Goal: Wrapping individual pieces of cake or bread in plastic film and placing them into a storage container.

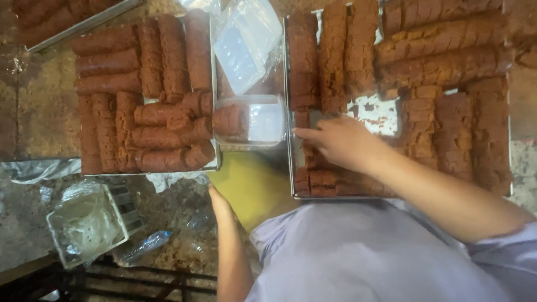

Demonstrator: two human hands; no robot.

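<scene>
Head view: right hand (335,142) is lying palm-down on the right tray (289,112), fingers together, tips pressing brown slices (313,162) w/ more slices beneath & beyond it. Clear tub (249,120) is sitting just left of its fingertips. Left hand (219,201) is resting near the counter edge, fingers together, holding nothing.

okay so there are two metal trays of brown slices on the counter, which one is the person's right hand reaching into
The right-hand tray. The right hand rests on slices at its near left edge, while the left-hand tray, beyond the clear plastic container, has no hand on it.
</scene>
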